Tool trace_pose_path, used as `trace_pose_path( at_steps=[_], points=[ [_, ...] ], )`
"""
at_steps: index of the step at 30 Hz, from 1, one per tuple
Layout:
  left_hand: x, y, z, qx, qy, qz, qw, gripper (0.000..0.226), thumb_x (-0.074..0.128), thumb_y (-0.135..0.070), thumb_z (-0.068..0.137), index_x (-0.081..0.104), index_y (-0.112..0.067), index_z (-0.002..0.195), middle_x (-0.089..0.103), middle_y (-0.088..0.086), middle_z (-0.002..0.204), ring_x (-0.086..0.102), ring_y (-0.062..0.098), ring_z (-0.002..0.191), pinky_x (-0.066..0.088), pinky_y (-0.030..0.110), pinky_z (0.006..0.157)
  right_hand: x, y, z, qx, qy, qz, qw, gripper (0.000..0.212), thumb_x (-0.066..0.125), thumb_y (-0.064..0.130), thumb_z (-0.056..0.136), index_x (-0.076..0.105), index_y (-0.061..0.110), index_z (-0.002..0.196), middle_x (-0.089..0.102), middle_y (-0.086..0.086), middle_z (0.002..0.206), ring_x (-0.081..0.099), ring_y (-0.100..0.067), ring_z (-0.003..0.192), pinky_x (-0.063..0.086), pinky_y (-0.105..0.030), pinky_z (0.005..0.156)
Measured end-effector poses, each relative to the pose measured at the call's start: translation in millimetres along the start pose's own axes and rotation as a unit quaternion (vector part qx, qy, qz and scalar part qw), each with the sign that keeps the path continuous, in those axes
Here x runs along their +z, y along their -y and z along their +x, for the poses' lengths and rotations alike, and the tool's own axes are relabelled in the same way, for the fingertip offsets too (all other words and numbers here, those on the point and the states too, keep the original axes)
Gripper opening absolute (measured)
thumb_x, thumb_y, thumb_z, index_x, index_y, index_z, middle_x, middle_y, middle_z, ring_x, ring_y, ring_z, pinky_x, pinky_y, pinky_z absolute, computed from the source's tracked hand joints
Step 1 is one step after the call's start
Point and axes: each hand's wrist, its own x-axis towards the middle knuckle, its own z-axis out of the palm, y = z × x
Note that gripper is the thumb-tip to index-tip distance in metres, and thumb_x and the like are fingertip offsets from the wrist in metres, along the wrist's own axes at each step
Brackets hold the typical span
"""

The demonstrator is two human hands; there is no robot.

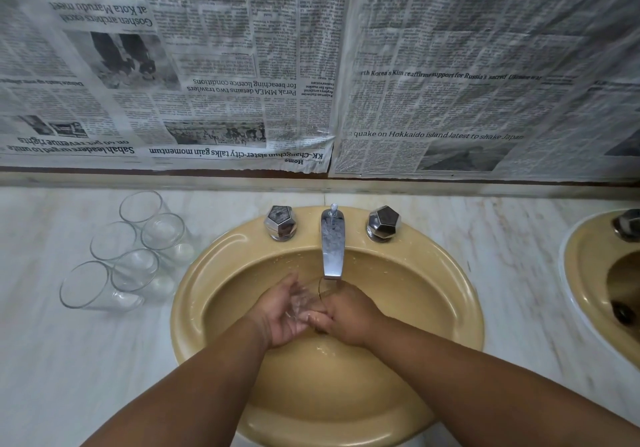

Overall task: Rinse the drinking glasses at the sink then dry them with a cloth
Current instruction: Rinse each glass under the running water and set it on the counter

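Sink (194, 294): glass (309, 299) btwn L+R fingers (317, 318)

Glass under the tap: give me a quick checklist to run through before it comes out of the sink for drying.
1. Grip: the left hand and right hand both hold the glass: ok.
2. Position: the glass is below the faucet spout, over the sink basin: ok.
3. Rinsed clean inside and out: cannot tell, the hands cover much of it.
4. Drying cloth within reach: not ok, none is in view.
5. The five other glasses stand on the counter left of the sink, away from the hands: ok.
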Motion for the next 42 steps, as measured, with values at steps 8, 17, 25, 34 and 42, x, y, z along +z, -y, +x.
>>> trace_pose_path(
  at_steps=[8,17,25,34,42],
  points=[
    [-1.4,-4.8,0.8,0.053,0.006,-0.028,0.998,0.021,0.058,-0.026,0.105,0.066,-0.008,0.098,0.068,0.012,0.081,0.065,0.023,0.056,0.056,0.028,0.048,5.9,11.0,2.7,0.022,-0.034,0.135,0.99,0.029,0.06,0.038,0.106,0.077,0.027,0.086,0.073,0.022,0.08,0.058,0.008,0.07,0.042,-0.02,0.072],
    [4.0,-6.3,-1.7,0.064,0.024,-0.017,0.998,0.025,0.06,-0.025,0.102,0.064,-0.001,0.109,0.072,0.014,0.081,0.071,0.024,0.059,0.059,0.029,0.051,4.1,17.4,2.4,0.025,-0.017,0.142,0.989,0.029,0.058,0.037,0.107,0.074,0.036,0.083,0.067,0.024,0.066,0.057,0.002,0.061,0.044,-0.022,0.068],
    [8.2,-1.3,-1.9,0.061,0.012,-0.014,0.998,0.026,0.055,-0.027,0.108,0.065,-0.004,0.105,0.073,0.013,0.082,0.074,0.023,0.062,0.06,0.03,0.058,1.3,18.2,-2.6,0.095,0.028,0.16,0.982,0.036,0.057,0.045,0.106,0.07,0.028,0.077,0.061,0.019,0.054,0.052,-0.004,0.057,0.045,-0.022,0.062],
    [13.3,-2.9,-4.7,0.026,-0.034,0.056,0.998,0.026,0.049,-0.033,0.11,0.063,-0.013,0.099,0.075,0.005,0.07,0.071,0.015,0.054,0.06,0.025,0.051,18.2,8.8,-2.7,0.163,-0.197,0.166,0.952,0.059,0.074,0.062,0.071,0.055,0.03,0.117,0.051,0.009,0.114,0.06,-0.01,0.099,0.052,-0.033,0.085],
    [35.3,9.7,-7.6,0.223,0.002,0.305,0.926,0.024,0.068,-0.032,0.101,0.059,-0.015,0.114,0.07,0.007,0.092,0.067,0.022,0.064,0.058,0.034,0.058,-12.7,11.0,-0.1,0.377,-0.105,0.588,0.708,0.031,0.051,0.041,0.107,0.066,0.015,0.1,0.073,-0.003,0.071,0.058,-0.015,0.041,0.039,-0.018,0.037]
  ],
)
